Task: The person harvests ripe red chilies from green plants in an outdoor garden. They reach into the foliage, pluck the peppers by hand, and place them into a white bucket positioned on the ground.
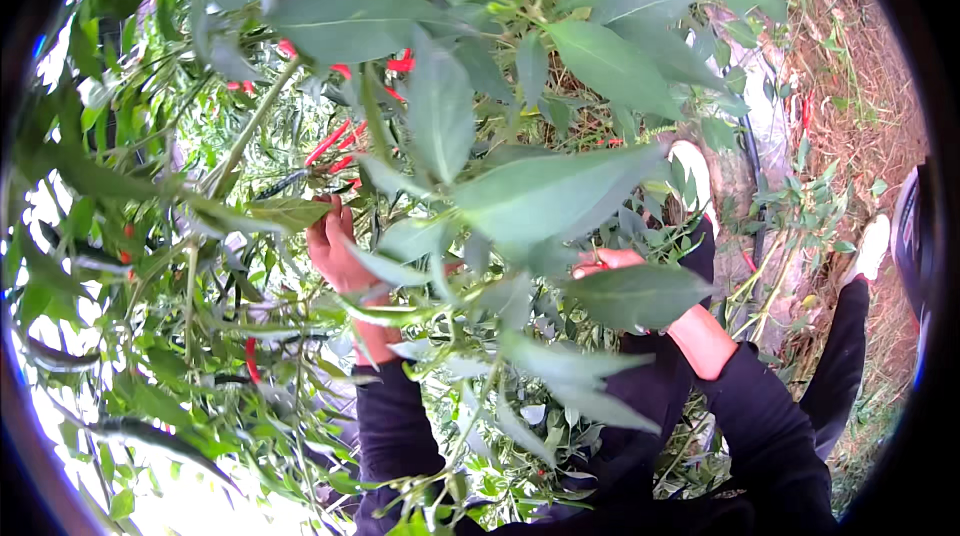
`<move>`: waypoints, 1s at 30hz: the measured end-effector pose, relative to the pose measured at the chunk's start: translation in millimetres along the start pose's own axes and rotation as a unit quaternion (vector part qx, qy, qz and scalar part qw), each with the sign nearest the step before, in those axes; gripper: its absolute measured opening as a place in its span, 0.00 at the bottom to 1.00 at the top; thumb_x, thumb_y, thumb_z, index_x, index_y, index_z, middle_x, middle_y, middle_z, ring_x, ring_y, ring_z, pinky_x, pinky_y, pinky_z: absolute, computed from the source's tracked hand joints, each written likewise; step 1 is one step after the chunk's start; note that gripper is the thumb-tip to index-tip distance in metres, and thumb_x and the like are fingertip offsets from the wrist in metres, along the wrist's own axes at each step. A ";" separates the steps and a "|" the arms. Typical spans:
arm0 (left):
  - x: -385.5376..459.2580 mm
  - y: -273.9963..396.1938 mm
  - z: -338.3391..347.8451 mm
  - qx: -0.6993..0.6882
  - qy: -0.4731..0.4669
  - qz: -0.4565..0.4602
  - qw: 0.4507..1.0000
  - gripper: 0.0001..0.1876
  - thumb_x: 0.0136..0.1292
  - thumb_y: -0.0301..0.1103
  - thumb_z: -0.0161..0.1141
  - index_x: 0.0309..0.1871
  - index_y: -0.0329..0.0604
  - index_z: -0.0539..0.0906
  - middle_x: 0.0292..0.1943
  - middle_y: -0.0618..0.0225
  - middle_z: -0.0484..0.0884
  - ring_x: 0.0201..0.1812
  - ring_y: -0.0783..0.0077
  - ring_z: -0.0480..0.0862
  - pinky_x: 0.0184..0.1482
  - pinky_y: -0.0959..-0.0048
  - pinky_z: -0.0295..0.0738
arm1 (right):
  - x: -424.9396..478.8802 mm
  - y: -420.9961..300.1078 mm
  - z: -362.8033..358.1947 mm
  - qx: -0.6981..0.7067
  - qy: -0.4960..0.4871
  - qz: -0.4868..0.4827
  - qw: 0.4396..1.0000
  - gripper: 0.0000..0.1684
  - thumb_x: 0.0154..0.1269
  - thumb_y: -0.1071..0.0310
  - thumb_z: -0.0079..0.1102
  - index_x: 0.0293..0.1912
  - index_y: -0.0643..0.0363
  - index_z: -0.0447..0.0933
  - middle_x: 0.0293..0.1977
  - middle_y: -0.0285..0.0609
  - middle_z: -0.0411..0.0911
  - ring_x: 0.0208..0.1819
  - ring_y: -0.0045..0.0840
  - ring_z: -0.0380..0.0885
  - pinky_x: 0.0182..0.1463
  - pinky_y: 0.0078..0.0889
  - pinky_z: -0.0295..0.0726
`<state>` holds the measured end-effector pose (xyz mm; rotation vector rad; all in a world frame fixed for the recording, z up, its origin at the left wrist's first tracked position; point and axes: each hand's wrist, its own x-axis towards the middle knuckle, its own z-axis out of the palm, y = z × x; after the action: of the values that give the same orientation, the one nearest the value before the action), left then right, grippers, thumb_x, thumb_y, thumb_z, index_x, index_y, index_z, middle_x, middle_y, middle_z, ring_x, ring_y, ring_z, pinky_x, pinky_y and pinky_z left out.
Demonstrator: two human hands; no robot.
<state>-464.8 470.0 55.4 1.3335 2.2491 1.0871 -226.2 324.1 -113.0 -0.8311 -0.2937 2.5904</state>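
Observation:
My left hand [337, 251] reaches up into a chili pepper plant, with its fingers bent beside a yellowish-green leaf [294, 213]. Just above the fingertips hang several red chili peppers [328, 143] and a dark green chili pepper [281, 184]. Leaves cover part of that hand, so its grip is unclear. On the right, my right hand [621, 258] is held lower, in front of my body. A small red chili pepper [601, 264] with a bit of green stem shows at its fingertips. A broad leaf [637, 297] hides most of its palm and wrist.
Large leaves [551, 195] hang close before the camera. More dark chili peppers [161, 440] hang at the lower left. To the right run a black hose [751, 153] and a dry-grass path [840, 86]. My white shoes [872, 247] stand on the ground, near cut stems [772, 277].

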 end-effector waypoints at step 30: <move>96.8 -53.0 -56.7 -0.495 0.044 -0.323 0.805 0.27 0.63 0.50 0.43 0.60 0.46 0.62 0.64 0.60 0.55 0.64 0.55 0.57 0.63 0.49 0.48 | 71.5 -137.5 170.2 -0.150 0.138 -0.425 0.882 0.13 0.58 0.60 0.52 0.40 0.58 0.73 0.27 0.41 0.76 0.30 0.30 0.77 0.32 0.33 0.74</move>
<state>-581.4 511.6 64.7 0.0695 1.4909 1.6490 -337.6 465.8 30.1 -0.8921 -0.7864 1.6041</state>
